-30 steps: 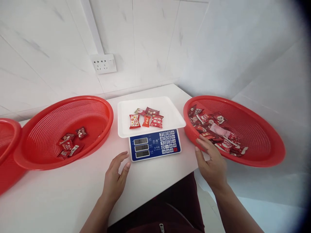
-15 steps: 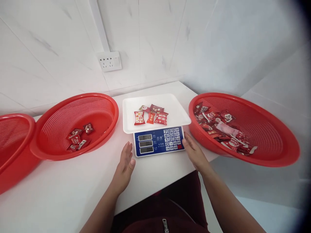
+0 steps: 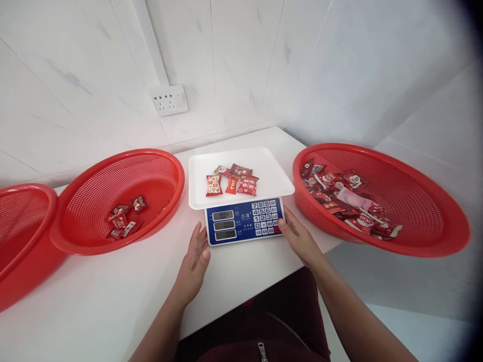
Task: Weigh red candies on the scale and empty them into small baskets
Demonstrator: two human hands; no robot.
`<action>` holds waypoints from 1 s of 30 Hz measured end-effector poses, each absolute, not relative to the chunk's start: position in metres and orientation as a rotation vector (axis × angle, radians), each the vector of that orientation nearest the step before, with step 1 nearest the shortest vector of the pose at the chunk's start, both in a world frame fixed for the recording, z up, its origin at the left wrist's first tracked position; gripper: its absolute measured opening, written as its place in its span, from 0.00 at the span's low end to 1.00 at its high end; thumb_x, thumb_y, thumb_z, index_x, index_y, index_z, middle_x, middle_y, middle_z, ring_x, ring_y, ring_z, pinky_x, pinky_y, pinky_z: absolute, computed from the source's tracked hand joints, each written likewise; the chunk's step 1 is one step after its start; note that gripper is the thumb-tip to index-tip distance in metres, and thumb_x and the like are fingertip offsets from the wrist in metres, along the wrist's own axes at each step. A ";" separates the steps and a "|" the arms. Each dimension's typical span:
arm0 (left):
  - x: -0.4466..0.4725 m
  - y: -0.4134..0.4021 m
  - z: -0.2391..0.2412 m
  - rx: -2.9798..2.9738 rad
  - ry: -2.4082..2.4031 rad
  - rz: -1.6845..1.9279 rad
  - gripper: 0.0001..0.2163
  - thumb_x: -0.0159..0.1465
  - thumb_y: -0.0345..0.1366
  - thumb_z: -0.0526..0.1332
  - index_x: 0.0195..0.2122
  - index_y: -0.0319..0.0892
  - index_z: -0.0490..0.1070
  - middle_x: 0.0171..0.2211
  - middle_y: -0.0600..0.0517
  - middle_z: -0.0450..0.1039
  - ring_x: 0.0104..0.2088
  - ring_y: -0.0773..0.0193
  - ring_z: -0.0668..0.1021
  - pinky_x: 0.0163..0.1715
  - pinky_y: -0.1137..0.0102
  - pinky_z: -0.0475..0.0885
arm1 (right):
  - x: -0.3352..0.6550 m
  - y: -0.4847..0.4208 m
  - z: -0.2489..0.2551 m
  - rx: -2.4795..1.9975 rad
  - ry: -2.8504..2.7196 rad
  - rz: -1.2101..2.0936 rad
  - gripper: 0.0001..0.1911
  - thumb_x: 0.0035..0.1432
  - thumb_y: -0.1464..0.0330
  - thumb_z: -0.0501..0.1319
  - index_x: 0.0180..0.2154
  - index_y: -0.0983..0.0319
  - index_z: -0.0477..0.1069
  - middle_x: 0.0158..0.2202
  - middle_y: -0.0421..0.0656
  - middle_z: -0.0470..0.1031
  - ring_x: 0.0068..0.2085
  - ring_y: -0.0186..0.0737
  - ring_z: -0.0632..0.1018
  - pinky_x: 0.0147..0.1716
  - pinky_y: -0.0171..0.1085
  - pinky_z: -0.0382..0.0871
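A digital scale (image 3: pixel 243 222) with a blue keypad front stands on the white table (image 3: pixel 113 291). Its white tray (image 3: pixel 271 176) carries several red wrapped candies (image 3: pixel 231 180). My left hand (image 3: pixel 195 261) lies flat and open against the scale's left front corner. My right hand (image 3: pixel 298 239) is open too, fingers stretched along the scale's right side next to the keypad. Neither hand holds anything.
A red mesh basket (image 3: pixel 422 201) with many wrapped candies (image 3: pixel 345 198) overhangs the table's right edge. Another red basket (image 3: pixel 151 166) on the left holds several candies (image 3: pixel 124 218). A third red basket (image 3: pixel 22 221) sits at far left. A wall socket (image 3: pixel 168 100) is behind.
My right hand left the right basket's rim and came to the scale's right side. My left hand slid up to the scale's left corner.
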State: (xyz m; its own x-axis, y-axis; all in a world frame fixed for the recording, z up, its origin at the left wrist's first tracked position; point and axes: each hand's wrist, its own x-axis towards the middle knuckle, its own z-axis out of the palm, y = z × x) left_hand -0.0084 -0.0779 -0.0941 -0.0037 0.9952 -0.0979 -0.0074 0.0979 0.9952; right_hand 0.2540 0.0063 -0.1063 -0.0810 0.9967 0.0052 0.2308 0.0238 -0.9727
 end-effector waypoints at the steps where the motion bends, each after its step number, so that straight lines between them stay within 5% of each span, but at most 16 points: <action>1: -0.008 -0.078 -0.094 1.134 1.256 1.143 0.38 0.62 0.54 0.53 0.66 0.44 0.36 0.67 0.40 0.45 0.65 0.52 0.53 0.62 0.54 0.49 | 0.254 0.007 -0.107 -1.321 -1.444 1.145 0.31 0.58 0.51 0.53 0.60 0.55 0.57 0.61 0.43 0.62 0.61 0.42 0.62 0.61 0.44 0.53; 15: -0.012 -0.078 -0.091 1.151 1.388 1.148 0.30 0.65 0.51 0.50 0.65 0.46 0.43 0.65 0.42 0.51 0.64 0.55 0.57 0.61 0.58 0.55 | 0.267 0.009 -0.101 -1.434 -1.577 1.049 0.38 0.55 0.49 0.56 0.62 0.57 0.54 0.63 0.47 0.57 0.61 0.50 0.61 0.59 0.50 0.56; 21: -0.027 -0.066 -0.066 0.859 1.412 1.436 0.25 0.64 0.51 0.52 0.59 0.47 0.56 0.60 0.42 0.60 0.58 0.53 0.66 0.57 0.54 0.61 | 0.317 0.003 -0.039 -1.453 -1.704 0.855 0.26 0.56 0.55 0.58 0.55 0.55 0.66 0.55 0.44 0.70 0.56 0.51 0.69 0.54 0.51 0.65; 30: -0.057 -0.044 -0.039 0.437 1.274 1.583 0.14 0.56 0.52 0.60 0.36 0.48 0.74 0.42 0.54 0.76 0.56 0.53 0.68 0.60 0.54 0.56 | 0.402 0.060 -0.002 -1.954 -2.015 0.581 0.20 0.56 0.62 0.58 0.50 0.57 0.72 0.52 0.44 0.73 0.52 0.55 0.73 0.51 0.49 0.66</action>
State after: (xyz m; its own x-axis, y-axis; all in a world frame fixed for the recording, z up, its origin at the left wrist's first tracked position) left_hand -0.0574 -0.0436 -0.0386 -0.4207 0.8571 -0.2972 -0.4739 0.0718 0.8777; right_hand 0.4021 0.0595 -0.0017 -0.0506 0.9955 -0.0799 0.8853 0.0077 -0.4650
